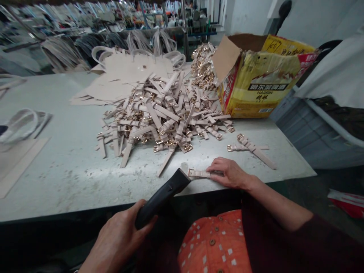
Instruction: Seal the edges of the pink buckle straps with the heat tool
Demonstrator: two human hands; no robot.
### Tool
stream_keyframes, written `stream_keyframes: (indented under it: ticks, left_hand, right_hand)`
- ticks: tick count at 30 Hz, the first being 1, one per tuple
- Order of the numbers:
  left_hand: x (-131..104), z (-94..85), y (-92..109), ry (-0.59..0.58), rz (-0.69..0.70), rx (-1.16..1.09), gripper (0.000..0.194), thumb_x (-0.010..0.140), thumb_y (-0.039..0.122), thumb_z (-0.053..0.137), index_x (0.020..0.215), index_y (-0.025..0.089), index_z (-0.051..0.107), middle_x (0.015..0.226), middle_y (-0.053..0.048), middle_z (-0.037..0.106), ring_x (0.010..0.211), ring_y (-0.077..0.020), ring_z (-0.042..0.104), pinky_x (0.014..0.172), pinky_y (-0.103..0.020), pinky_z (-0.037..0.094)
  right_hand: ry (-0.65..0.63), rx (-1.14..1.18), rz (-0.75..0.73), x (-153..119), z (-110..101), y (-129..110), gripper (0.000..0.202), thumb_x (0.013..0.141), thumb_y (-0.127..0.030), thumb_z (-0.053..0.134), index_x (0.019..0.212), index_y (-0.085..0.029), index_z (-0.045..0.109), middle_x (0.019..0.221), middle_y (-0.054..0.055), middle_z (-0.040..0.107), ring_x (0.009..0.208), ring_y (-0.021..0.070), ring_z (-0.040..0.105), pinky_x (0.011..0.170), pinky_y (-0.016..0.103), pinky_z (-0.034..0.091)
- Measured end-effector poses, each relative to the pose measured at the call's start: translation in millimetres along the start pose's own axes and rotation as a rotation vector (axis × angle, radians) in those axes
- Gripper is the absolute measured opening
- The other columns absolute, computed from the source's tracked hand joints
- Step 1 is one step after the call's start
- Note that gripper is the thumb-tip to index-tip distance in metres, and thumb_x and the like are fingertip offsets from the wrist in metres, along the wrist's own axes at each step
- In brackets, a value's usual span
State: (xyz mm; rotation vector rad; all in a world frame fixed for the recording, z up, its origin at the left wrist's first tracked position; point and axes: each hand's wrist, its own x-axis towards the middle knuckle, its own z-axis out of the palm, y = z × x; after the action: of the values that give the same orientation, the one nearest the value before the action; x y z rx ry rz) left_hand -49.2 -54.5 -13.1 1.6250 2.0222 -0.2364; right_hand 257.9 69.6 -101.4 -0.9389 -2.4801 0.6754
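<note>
My left hand [122,231] is wrapped around a black hair clipper [163,197], its wide head pointing up and to the right. The clipper's head is right by the gold buckle of a short beige buckle strap [200,173]; whether they touch I cannot tell. The strap's other end is pinched in the fingers of my right hand [229,172], close to the table's front edge. Behind both hands lies a big heap of similar beige buckle straps [162,113]. Two more straps [253,148] lie crossed to the right of the heap.
A yellow cardboard box [256,83] stands open on the table [71,182] at the back right, beside another buckle pile [203,64]. Flat beige panels [105,85] are stacked behind the heap. A grey bin [307,132] stands off the table's right end.
</note>
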Motion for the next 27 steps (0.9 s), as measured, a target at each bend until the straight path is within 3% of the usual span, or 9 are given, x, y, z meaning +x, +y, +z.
stream_keyframes:
  ticks: [7,14,21,27]
  left_hand:
    - [16,-15.6,18,-0.039,0.116,0.169,0.025,0.080,0.044,0.044,0.091,0.027,0.058,0.079,0.000,0.068,0.075,-0.0184,0.064,0.063,-0.025,0.037]
    - [41,-28.8,27,-0.044,0.170,0.278,0.025,0.078,0.040,0.046,0.090,0.024,0.061,0.080,-0.003,0.068,0.071,-0.0167,0.063,0.060,-0.024,0.037]
    - [49,-24.4,47,-0.054,0.271,0.221,0.023,0.073,0.034,0.050,0.091,0.024,0.062,0.084,-0.003,0.068,0.078,-0.0173,0.063,0.065,-0.024,0.040]
    - [47,-30.3,34,-0.067,0.212,0.219,0.022,0.074,0.035,0.049,0.087,0.024,0.062,0.080,-0.003,0.068,0.075,-0.0175,0.063,0.063,-0.023,0.039]
  right_hand:
    - [0.091,-0.099,0.065,4,15,-5,0.020,0.080,-0.035,0.066,0.093,-0.020,0.068,0.085,0.005,0.062,0.083,0.0187,0.054,0.075,0.030,0.039]
    - [-0.012,-0.110,0.072,10,12,-10,0.016,0.081,-0.031,0.066,0.094,-0.021,0.068,0.086,0.005,0.062,0.086,0.0192,0.054,0.072,0.030,0.036]
    - [-0.057,-0.160,0.142,12,8,-19,0.015,0.082,-0.023,0.063,0.097,-0.022,0.068,0.087,0.005,0.062,0.083,0.0188,0.055,0.071,0.030,0.036]
    - [-0.068,-0.140,0.187,15,5,-21,0.014,0.080,-0.026,0.066,0.093,-0.021,0.067,0.087,0.005,0.063,0.087,0.0202,0.055,0.074,0.031,0.037]
